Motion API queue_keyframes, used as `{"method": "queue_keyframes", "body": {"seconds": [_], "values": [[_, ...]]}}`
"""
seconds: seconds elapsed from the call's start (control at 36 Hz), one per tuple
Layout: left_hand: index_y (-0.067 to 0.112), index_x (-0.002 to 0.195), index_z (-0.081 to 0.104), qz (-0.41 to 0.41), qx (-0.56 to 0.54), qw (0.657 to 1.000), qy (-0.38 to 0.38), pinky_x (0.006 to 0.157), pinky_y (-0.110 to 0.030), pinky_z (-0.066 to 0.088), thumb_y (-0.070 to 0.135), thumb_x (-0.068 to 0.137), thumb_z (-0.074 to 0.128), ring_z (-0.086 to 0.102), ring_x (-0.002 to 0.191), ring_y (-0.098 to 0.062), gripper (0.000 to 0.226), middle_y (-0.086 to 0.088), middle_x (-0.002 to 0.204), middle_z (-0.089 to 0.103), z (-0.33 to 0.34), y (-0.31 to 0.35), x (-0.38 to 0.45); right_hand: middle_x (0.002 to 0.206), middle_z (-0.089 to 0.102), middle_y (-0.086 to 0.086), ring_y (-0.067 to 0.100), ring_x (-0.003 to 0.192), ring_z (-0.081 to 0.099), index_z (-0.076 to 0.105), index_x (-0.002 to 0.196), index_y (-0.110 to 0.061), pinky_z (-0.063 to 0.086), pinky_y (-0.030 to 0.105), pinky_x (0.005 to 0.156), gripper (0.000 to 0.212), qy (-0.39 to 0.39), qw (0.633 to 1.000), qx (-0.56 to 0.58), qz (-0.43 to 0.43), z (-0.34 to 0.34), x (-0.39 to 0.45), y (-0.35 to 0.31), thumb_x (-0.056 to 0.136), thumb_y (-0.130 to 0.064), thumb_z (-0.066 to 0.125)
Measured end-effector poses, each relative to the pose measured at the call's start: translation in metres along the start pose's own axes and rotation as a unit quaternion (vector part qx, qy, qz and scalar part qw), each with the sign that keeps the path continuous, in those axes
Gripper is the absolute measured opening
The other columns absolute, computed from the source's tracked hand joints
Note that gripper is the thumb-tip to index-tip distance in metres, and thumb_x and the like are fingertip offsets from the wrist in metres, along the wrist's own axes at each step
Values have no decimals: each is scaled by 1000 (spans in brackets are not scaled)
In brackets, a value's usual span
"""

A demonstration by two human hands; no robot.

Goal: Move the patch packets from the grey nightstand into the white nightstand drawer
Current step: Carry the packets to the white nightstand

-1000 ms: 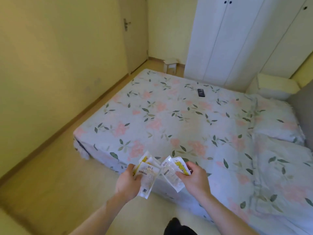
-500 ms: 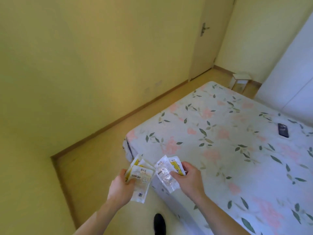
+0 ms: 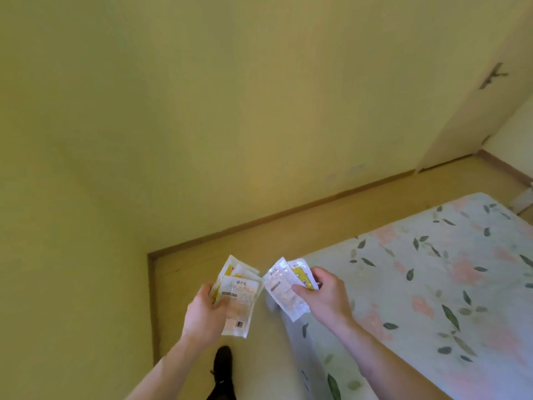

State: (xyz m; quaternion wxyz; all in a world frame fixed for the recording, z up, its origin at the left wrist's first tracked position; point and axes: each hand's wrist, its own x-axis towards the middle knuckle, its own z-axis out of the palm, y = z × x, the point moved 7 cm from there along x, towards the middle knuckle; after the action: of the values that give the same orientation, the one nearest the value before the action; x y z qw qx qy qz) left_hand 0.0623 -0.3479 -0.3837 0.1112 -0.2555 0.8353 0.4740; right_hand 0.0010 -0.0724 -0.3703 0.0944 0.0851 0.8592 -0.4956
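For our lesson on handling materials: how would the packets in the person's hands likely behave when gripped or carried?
Probably light: each hand, left hand and right hand, holds several packets by finger pinch alone. Likely floppy, since they look like thin plastic pouches. Possibly slippery, as the glossy film fans out unevenly.

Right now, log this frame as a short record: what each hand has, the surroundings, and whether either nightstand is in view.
left hand: grips a fanned stack of packets, yellow and white, printed side showing
right hand: grips another few patch packets, one clear, one with yellow print
bed: floral sheet, to the person's right
floor: wood-toned, wall corner ahead
door: far right, handle visible
foot: dark shoe below the hands
nightstands: neither in view
task state: packets held in the air, not yet in a drawer
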Motion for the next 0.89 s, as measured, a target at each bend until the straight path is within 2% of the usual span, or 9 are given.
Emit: {"method": "queue_keyframes", "body": {"seconds": [0.14, 0.25, 0.33, 0.44, 0.56, 0.64, 0.75, 0.81, 0.89], "values": [[22, 102, 54, -1, 12, 1000, -27, 50, -27, 55, 17, 96, 55, 71, 76, -16, 8, 5, 95, 70, -28, 30, 93, 74, 73, -12, 5, 62, 65, 70, 79, -25, 47, 21, 53, 12, 17, 999, 9, 28, 33, 74, -32, 78, -23, 82], [23, 101, 55, 40, 61, 995, -61, 50, -27, 50, 17, 95, 54, 68, 73, -13, 8, 7, 90, 69, -37, 73, 164, 60, 63, -13, 3, 50, 50, 63, 67, -25, 42, 25, 54, 22, 58, 996, 43, 45, 38, 120, -51, 77, -21, 81], [24, 96, 55, 76, 88, 989, -87, 52, -25, 44, 14, 95, 54, 64, 74, -11, 10, 8, 89, 67, -32, 116, 208, 65, 66, -8, 6, 53, 54, 67, 69, -25, 45, 25, 56, 17, 90, 992, 52, 65, 28, 147, -56, 78, -23, 81], [29, 101, 60, 107, 85, 982, -130, 62, -29, 51, 17, 96, 55, 66, 83, -10, 14, 11, 95, 68, -9, 169, 263, 78, 74, -18, 1, 68, 69, 73, 84, -33, 52, 20, 61, 9, 129, 986, 49, 94, 9, 191, -56, 80, -29, 80], [29, 105, 58, 137, 106, 971, -163, 56, -21, 45, 19, 98, 55, 65, 81, -5, 13, 12, 96, 68, 24, 217, 319, 81, 75, -18, -6, 74, 68, 72, 87, -36, 48, 14, 60, 15, 169, 978, 60, 109, -13, 246, -51, 80, -29, 83], [29, 105, 55, 150, 117, 967, -169, 55, -21, 43, 19, 98, 56, 63, 81, -5, 12, 12, 97, 65, 44, 254, 358, 83, 75, -18, -5, 75, 68, 75, 92, -36, 48, 15, 61, 15, 190, 973, 72, 113, -26, 293, -50, 81, -31, 83], [28, 98, 56, 152, 124, 964, -177, 59, -25, 45, 16, 96, 56, 63, 82, -9, 12, 8, 95, 66, 60, 302, 403, 82, 75, -14, -9, 73, 66, 75, 94, -33, 46, 8, 54, 14, 196, 969, 78, 129, -44, 350, -51, 82, -31, 83], [29, 95, 55, 168, 124, 961, -181, 58, -23, 44, 15, 96, 57, 63, 80, -8, 14, 8, 92, 66, 69, 328, 424, 83, 75, -15, -7, 72, 67, 76, 94, -33, 49, 11, 55, 14, 195, 969, 78, 132, -55, 379, -54, 82, -34, 83], [26, 95, 56, 164, 116, 962, -187, 57, -21, 46, 13, 96, 58, 65, 78, -7, 14, 8, 90, 67, 84, 363, 459, 86, 76, -16, -3, 76, 70, 76, 98, -32, 59, 23, 66, 18, 201, 966, 81, 140, -74, 422, -54, 82, -35, 82]]}}
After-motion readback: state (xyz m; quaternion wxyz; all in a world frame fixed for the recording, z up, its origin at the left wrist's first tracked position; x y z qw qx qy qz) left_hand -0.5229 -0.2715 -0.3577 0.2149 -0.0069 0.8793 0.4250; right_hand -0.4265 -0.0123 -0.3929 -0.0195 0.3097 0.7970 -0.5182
